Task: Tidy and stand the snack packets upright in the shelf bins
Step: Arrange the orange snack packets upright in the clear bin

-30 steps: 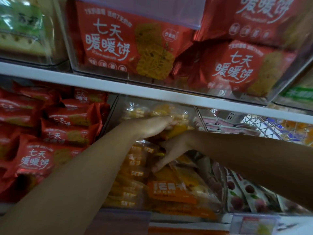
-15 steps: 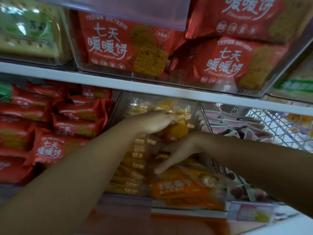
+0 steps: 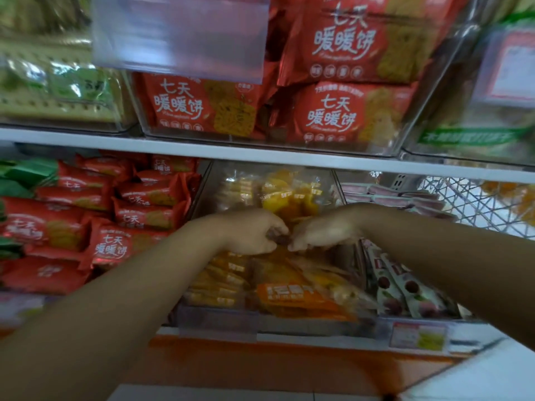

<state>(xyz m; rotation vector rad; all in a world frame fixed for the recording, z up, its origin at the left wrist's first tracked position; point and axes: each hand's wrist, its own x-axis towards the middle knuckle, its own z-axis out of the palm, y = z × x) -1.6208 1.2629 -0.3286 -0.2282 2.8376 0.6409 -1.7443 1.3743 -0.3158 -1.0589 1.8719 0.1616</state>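
Drawn together now, left hand (image 3: 249, 233) and right hand (image 3: 324, 232) curl, grip unclear; beneath the fingers, orange plastic snack packets (image 3: 292, 298) want gentle, even uprighting.

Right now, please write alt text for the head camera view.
The left hand and right hand meet, fingers curled, over yellow and orange packets in a clear bin. Red packets lie to its left and above it.

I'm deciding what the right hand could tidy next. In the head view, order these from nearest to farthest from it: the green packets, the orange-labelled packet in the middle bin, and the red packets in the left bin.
1. orange-labelled packet, just below the right hand, at the front.
2. red packets, to the left, beyond the left forearm.
3. green packets, at the far left edge.
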